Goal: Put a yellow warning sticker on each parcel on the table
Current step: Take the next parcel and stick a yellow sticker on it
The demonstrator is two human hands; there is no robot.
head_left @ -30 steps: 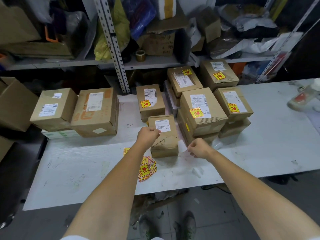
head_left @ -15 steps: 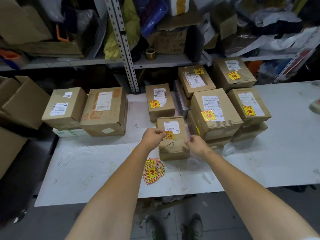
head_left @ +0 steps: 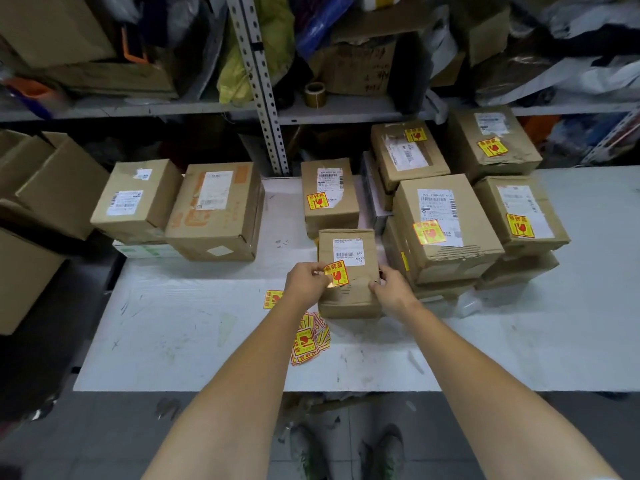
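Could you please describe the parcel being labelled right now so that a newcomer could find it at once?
On the white table, look to the near middle, just in front of the stacked parcels. The small brown parcel lies there alone between the left hand and the right hand. It is the nearest parcel to the person, and its yellow sticker is tilted, under the left fingers.

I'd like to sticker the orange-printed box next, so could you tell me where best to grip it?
Grip the orange-printed box by its short left and right sides, one hand each, from the near edge: it is wide, lies flat, and its right side is clear, though another parcel crowds its left.
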